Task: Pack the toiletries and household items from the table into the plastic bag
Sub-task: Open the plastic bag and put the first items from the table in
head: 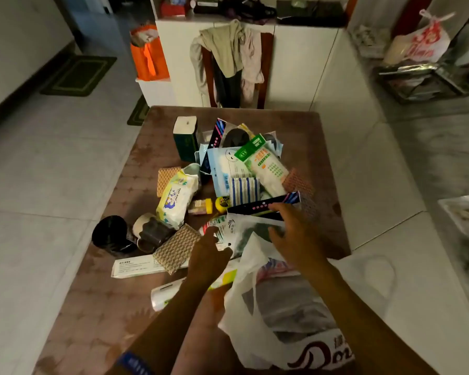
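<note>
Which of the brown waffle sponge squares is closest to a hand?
The sponge lying across the long white box, just beside the left hand. The others sit farther back: one behind the wipes pack, one at the pile's right edge.

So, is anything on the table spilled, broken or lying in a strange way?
Nothing looks spilled or broken. The items simply lie in a loose heap: the wet wipes pack is tipped on its side, and a small yellow-capped bottle lies flat beside it. The plastic bag hangs over the near table edge.
</note>
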